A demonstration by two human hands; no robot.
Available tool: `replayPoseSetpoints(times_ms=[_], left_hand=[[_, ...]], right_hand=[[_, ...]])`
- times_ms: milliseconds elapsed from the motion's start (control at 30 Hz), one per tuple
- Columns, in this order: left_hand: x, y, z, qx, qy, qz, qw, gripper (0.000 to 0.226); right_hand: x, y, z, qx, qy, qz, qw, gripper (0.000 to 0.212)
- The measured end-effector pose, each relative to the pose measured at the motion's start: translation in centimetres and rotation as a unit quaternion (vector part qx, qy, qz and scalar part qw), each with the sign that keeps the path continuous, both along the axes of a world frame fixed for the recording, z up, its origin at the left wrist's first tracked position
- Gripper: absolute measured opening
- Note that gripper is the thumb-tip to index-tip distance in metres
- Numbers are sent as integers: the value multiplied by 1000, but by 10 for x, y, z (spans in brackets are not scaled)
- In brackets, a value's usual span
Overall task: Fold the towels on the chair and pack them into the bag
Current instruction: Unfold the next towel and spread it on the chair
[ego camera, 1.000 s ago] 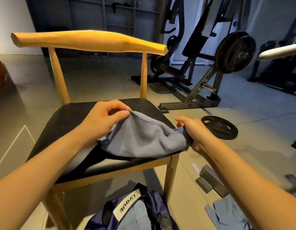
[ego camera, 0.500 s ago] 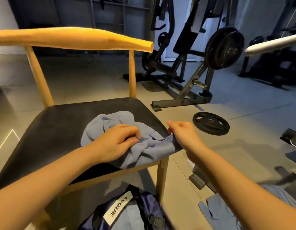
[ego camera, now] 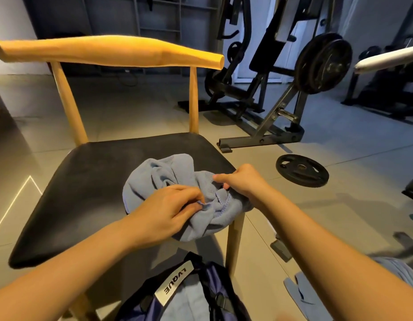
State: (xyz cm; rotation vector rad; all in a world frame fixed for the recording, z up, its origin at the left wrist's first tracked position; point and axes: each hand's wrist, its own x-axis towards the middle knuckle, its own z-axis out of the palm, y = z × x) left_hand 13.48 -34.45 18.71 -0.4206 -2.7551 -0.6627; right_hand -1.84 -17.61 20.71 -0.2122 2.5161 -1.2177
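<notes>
Currently, one item in hand.

Item: blue-grey towel, crumpled in a heap on the front right corner of the black seat of the wooden chair, one lobe drooping over the front edge. Not yet folded.

Left hand: fingers curled, pinching the stitched hem near the middle of the heap.

Right hand: fingers curled, gripping the cloth just beside the left hand's hold, at the seat corner.

Handling, judged: light, limp and soft; no stiffness to hold a crease, so it will likely sag wherever unsupported. Not fragile, and the pile looks grippy rather than slick. Best hold appears to be the stitched hem, worked along to two corners so the cloth hangs flat.

Destination: navy backpack, white "LVQUE" label, on the floor below the seat's front edge; pale blue fabric shows inside.

Also: a pale blue cloth, possibly another towel, on the floor right of the backpack; a weight plate beyond.
</notes>
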Motion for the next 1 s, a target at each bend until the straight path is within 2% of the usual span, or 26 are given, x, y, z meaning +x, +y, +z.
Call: replayPoseSetpoints(times_ms=[67, 167, 333, 467, 567, 667, 867, 1000], left_hand=[[2, 2, 3, 25, -8, 2, 1000, 24], [2, 1, 5, 92, -29, 10, 995, 17], [-1, -11, 36, 247, -17, 35, 968, 21], [-5, -20, 77, 289, 71, 45, 954, 12], [-8, -22, 97, 229, 133, 33, 964, 7], [-7, -20, 103, 192, 131, 27, 972, 4], [-2, -13, 101, 232, 103, 26, 967, 5], [-1, -16, 102, 219, 123, 43, 967, 2]], right_hand=[[1, -3, 2, -16, 1, 12, 1000, 31], [6, -4, 13, -121, 36, 47, 991, 19], [7, 7, 69, -292, 145, 112, 939, 6], [16, 11, 95, -248, 212, 186, 927, 5], [25, 8, 99, -230, 210, 242, 919, 5], [29, 7, 102, -210, 210, 285, 911, 7], [36, 6, 105, -187, 205, 324, 904, 7], [38, 5, 105, -179, 229, 295, 910, 11]])
